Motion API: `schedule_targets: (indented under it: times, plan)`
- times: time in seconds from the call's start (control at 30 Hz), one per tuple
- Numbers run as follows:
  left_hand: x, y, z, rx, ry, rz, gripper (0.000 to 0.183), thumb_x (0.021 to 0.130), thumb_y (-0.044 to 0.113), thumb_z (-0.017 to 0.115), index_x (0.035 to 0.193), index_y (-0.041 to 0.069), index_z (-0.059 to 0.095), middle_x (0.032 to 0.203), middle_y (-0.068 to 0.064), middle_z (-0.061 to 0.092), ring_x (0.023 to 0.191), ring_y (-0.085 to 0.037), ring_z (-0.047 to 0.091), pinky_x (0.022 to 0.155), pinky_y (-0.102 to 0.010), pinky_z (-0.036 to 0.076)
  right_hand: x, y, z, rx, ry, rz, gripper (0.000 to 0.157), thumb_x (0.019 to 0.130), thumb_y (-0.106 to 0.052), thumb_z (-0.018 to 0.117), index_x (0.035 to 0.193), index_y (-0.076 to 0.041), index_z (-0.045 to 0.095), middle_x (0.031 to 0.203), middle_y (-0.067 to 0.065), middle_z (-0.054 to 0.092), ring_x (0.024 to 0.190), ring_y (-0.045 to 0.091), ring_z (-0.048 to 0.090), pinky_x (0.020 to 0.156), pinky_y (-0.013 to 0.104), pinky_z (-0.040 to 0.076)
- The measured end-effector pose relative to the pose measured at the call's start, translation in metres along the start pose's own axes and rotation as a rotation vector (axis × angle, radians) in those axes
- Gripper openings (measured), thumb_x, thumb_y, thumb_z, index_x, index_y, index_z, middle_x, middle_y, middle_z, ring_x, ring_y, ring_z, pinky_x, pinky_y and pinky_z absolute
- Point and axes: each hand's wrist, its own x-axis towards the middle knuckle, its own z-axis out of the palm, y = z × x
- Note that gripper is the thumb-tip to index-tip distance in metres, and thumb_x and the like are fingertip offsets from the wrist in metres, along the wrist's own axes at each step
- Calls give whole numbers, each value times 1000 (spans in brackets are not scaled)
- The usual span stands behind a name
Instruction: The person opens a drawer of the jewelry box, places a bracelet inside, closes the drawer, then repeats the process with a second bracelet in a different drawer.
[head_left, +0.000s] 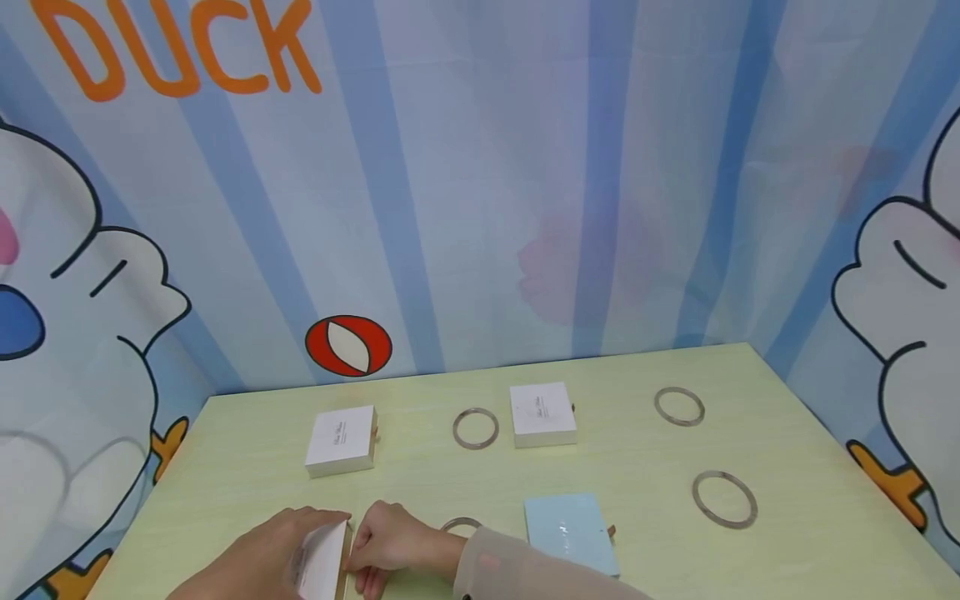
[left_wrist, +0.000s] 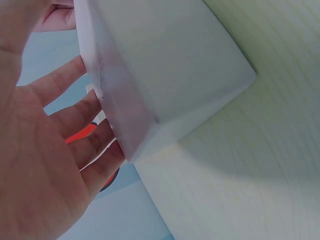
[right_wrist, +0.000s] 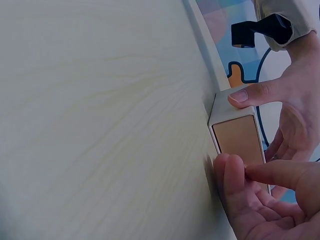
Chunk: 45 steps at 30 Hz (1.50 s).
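Note:
Near the front left of the table, my left hand (head_left: 258, 554) grips a small white drawer box (head_left: 324, 560). The thumb lies along one edge and the fingers press the far side in the left wrist view. A brown end face (right_wrist: 240, 137) of the box looks toward my right hand (head_left: 393, 537). Thumb and index finger of that hand pinch at the middle of this face, and the rest of its fingers are curled. What lies between the fingertips, likely a small pull tab, is hidden. The drawer appears closed.
Behind my hands stand two white boxes (head_left: 341, 442) with small brown tabs. A light blue box (head_left: 570, 533) lies beyond the right sleeve. Several grey bangle-like rings (head_left: 455, 429) are spread about, one partly behind my right arm. A printed curtain (head_left: 487, 208) borders the table.

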Motion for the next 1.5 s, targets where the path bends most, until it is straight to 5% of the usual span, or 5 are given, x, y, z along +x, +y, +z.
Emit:
schedule_targets:
  times: [0.6,0.9,1.13,1.5]
  plan:
    - [1,-6,0,-17,5,76,96,58,60,91,135,10,59,124,-5,61,103,-25,53,90,-61,49,5,7,3,19,30,-14,23,87,5,69,65,6,67,56,18,65,36,10,53,40,24,50]
    - [4,-8,2,-39,-4,61,96,59,58,91,135,10,59,125,-8,61,104,-27,54,91,-63,47,2,5,4,-15,61,7,22,86,8,67,64,5,67,54,15,64,36,10,52,40,24,49]
    - [4,-10,1,-36,12,121,93,61,54,92,134,8,59,124,-6,61,104,-25,54,89,-59,50,2,5,4,-22,71,2,23,84,10,66,62,6,66,54,16,64,35,8,50,39,23,48]
    - [4,-9,-1,-48,-4,95,92,62,52,93,135,9,58,124,-7,61,103,-26,53,90,-61,49,1,3,2,-82,73,-27,26,84,9,65,58,6,63,50,12,62,35,8,49,38,24,48]
